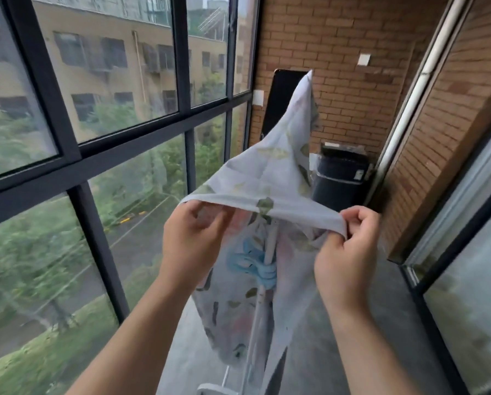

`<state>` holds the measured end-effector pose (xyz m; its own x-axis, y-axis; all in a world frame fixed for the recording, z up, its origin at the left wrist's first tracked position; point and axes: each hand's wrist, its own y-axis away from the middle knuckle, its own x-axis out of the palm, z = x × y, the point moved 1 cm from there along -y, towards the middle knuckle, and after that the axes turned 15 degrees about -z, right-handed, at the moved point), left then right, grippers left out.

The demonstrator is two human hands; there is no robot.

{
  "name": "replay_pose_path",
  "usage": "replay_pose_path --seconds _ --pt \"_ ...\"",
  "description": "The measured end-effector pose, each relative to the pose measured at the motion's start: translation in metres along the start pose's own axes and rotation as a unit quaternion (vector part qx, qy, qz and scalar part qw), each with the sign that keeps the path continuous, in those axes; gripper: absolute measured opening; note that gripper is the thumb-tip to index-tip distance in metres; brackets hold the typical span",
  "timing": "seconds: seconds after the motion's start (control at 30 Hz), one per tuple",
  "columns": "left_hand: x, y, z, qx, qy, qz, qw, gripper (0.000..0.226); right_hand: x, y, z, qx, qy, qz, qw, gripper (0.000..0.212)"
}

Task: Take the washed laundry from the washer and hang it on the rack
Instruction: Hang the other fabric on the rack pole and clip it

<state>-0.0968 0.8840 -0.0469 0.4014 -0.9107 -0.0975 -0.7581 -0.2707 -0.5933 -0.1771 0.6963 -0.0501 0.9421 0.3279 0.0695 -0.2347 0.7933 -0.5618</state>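
Left hand (193,238), right hand (347,252) pinch cloth (267,172); washer (341,178) behind.

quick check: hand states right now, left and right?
The left hand pinches the top edge of the cloth.
The right hand pinches the same edge.

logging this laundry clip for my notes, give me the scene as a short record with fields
item: pale leaf-print sheet, one corner raised high, the rest hanging down
left grip: holds one end of the near hem
right grip: pinches the other end
hem: stretched between both
rack: white, base visible below the sheet
washer: dark, behind the sheet, against the brick wall
left side: large windows
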Motion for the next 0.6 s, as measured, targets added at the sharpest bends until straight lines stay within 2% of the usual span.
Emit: replay_pose_path --seconds 0.1,0.17,0.23,0.27,0.3,0.4,0.47,0.6 --pt "0.005 -0.001 0.005 0.031 -0.026 -0.058 0.997 0.012 -0.004 -0.013 0.0 -0.055 -0.003 0.003 0.998 0.027" --pt "0.004 -0.005 0.005 0.049 -0.029 -0.093 0.994 0.023 -0.009 -0.019 0.001 -0.147 0.017 0.033 0.988 0.031" --pt "0.003 -0.009 0.001 0.068 -0.033 -0.104 0.992 0.033 -0.011 -0.021 0.0 -0.243 0.085 0.066 0.964 0.054" --pt "0.002 -0.011 0.0 0.081 -0.036 -0.102 0.991 0.037 -0.013 -0.023 -0.001 -0.269 0.123 0.073 0.952 0.059" --pt "0.002 -0.013 -0.002 0.098 -0.04 -0.097 0.99 0.041 -0.013 -0.024 -0.003 -0.283 0.153 0.071 0.944 0.054" --pt "0.003 -0.02 -0.004 0.149 -0.028 -0.09 0.984 0.056 -0.014 -0.031 -0.008 -0.282 0.167 0.047 0.944 0.02" --pt "0.003 -0.024 -0.004 0.204 -0.002 -0.09 0.975 0.066 -0.013 -0.039 -0.009 -0.266 0.15 0.038 0.952 0.008" --pt "0.008 -0.033 -0.009 0.269 -0.034 -0.065 0.96 0.086 -0.006 -0.046 0.0 -0.202 0.111 0.042 0.972 0.037"
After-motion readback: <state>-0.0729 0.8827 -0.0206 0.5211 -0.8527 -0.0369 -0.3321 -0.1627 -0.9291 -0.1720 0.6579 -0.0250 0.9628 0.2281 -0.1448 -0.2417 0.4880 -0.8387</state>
